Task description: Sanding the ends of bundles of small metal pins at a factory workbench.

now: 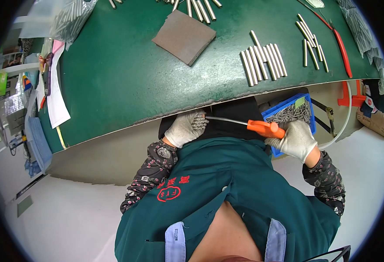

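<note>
My left hand (184,129), in a white glove, is closed around a bundle of short metal pins (198,119) just below the edge of the green table (113,78). My right hand (296,139), also gloved, grips an air gun with an orange body (265,128). Its thin metal nozzle (226,120) points left at the ends of the pins. Both hands are held in front of my green apron, over my lap.
A blue bin of metal pins (293,113) sits under my right hand. On the table lie rows of metal rods (262,59), more rods (312,43) to the right, a brown abrasive block (184,36), red-handled pliers (342,50) and bags of rods (69,17).
</note>
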A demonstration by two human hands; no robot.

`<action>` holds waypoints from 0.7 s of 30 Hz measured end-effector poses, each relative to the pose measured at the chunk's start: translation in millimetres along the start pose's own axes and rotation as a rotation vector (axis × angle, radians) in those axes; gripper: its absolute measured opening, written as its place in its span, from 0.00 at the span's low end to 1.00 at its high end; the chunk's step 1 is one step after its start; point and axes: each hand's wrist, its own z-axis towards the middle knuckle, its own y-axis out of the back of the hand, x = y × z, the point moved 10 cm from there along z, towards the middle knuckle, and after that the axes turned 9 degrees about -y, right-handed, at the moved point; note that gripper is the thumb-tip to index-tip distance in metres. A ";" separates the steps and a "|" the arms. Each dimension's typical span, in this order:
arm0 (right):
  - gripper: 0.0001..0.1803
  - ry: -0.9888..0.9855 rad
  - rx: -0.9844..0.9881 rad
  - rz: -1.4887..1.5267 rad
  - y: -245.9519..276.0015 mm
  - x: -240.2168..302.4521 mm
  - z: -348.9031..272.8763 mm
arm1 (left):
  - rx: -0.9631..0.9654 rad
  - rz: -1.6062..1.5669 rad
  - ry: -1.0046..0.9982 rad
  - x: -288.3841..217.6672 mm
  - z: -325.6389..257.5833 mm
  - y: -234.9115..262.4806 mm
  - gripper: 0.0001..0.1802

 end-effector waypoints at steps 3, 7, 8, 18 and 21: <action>0.29 0.026 -0.029 0.045 0.0 -2.5 3.0 | -0.010 -0.045 0.026 2.8 -1.4 1.4 0.18; 0.29 0.025 -0.008 0.077 -3.5 -0.1 -0.1 | 0.022 0.050 -0.023 -4.6 -2.7 -1.2 0.19; 0.29 0.027 -0.015 0.053 -2.9 0.2 0.5 | 0.009 0.029 -0.047 -7.6 -2.0 -0.8 0.19; 0.25 0.024 0.043 0.053 -2.0 0.0 -10.7 | 0.003 0.055 -0.008 -0.1 -2.9 0.8 0.19; 0.25 0.027 -0.003 0.071 2.6 -4.4 -8.1 | 0.043 -0.026 0.059 1.2 -0.2 -4.2 0.19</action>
